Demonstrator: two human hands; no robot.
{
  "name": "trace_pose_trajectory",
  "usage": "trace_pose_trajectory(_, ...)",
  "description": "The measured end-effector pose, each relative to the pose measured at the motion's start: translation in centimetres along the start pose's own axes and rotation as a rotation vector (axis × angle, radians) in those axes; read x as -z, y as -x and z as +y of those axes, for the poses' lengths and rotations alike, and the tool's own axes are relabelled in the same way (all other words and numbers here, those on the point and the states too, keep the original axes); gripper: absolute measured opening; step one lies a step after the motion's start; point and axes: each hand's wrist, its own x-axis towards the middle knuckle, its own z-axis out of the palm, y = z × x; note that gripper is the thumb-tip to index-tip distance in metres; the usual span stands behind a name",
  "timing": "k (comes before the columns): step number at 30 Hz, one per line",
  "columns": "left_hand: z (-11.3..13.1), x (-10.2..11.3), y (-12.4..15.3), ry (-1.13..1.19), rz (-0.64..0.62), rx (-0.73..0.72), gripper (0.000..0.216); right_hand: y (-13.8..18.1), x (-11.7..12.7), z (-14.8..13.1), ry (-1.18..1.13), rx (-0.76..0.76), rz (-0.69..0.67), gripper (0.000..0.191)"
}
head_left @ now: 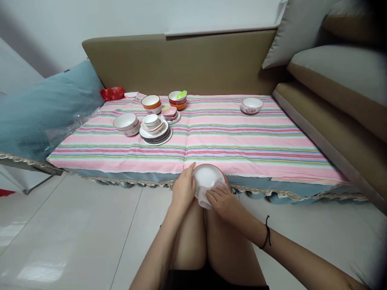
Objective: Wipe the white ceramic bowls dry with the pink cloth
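Note:
A white bowl with a red rim (208,175) rests over my knees, just in front of the striped cloth's edge. My left hand (183,189) grips the bowl's left rim, fingers curled round it. My right hand (222,199) presses a white cloth (203,197) against the bowl's lower right side, fingers closed on the cloth. A black cord sits on my right wrist.
On the pink striped cloth (229,141) stand a stack of plates with small dishes (155,131), a white bowl (126,122), an orange bowl (151,102), stacked coloured bowls (177,100) and a lone white bowl (252,105). Cushions lie left and right; a red bag (112,93) lies at the back left.

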Motion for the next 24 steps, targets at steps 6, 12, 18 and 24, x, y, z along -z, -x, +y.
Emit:
trace_pose_trajectory(6, -0.7, -1.1, 1.0, 0.063, 0.041, 0.104, 0.052, -0.9, -0.4, -0.7, -0.004, 0.015, 0.058, 0.022)
trace_pose_trajectory(12, 0.3, 2.1, -1.7, -0.141, -0.233, 0.037, 0.053, -0.5, 0.2, 0.1, -0.007, 0.093, 0.044, 0.021)
trace_pose_trajectory(18, -0.5, -0.7, 0.6, 0.113, 0.120, 0.061, 0.052, -0.7, 0.1, 0.0, -0.109, -0.001, 0.028, 0.023)
trace_pose_trajectory(24, -0.7, 0.0, -0.5, 0.039, 0.006, -0.020, 0.055, -1.1, 0.3, 0.1, -0.119, 0.003, 0.021, 0.022)
